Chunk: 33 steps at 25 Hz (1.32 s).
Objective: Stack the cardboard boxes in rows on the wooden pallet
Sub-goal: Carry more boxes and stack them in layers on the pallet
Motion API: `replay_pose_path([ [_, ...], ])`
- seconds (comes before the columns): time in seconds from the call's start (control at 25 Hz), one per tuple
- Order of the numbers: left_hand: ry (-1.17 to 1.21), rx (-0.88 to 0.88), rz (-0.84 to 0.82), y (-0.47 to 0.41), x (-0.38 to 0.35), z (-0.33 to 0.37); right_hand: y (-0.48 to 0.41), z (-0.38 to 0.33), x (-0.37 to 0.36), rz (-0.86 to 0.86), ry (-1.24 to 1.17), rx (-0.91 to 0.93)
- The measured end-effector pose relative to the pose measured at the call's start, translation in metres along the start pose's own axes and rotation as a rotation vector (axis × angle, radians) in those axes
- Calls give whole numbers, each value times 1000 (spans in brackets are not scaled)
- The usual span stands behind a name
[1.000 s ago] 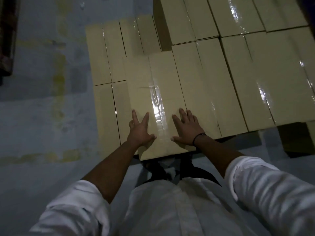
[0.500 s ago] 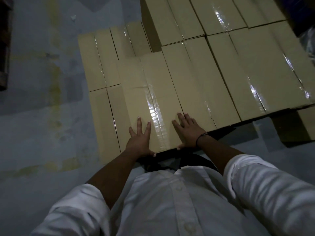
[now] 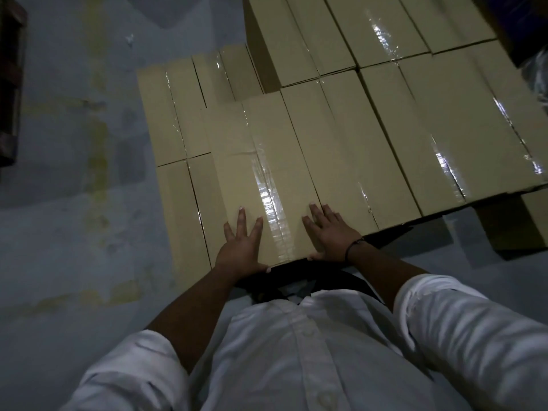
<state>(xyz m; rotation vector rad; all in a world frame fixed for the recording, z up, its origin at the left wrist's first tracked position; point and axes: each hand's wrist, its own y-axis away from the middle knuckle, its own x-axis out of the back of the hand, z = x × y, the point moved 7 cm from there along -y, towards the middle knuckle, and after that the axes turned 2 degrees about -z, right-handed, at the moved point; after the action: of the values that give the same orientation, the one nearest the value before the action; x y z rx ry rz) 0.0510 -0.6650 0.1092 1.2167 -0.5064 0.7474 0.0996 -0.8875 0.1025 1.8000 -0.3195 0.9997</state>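
Obs.: stacking well advanced. The left hand (image 3: pixel 241 243) and right hand (image 3: pixel 329 232) both lie flat on the near end of one taped cardboard box (image 3: pixel 261 173). Fingers are straight and spread, thumbs at the near edge, nothing clasped. This box sits at the left end of the middle tier, its side against the neighbouring boxes (image 3: pixel 355 149), its near end about level with theirs. Judgement: a placed box being squared up, not carried.

Count, as far as the dim light allows:
- Hands: two.
- Middle tier: four tops, including the one under the hands; the row runs out of view at the right.
- Upper tier (image 3: pixel 341 31), at the back: at least three.
- Lower tier (image 3: pixel 175 114), on the left: three tops showing, partly overlapped by the pressed box.
- One more low box (image 3: pixel 533 212) at far right, partly seen.
- Wooden pallet: hidden under the load, cannot see it.

Left to do, judged: the lower tier on the left is uncovered, so the middle row can extend that way, and the upper tier covers only the back. Boxes waiting elsewhere: not shown.
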Motion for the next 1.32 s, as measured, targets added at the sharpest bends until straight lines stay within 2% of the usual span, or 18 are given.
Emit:
replay_pose_path([
  [1.32, -30, 46, -36, -8, -6, -3, 10, 10, 13, 44, 117, 50],
])
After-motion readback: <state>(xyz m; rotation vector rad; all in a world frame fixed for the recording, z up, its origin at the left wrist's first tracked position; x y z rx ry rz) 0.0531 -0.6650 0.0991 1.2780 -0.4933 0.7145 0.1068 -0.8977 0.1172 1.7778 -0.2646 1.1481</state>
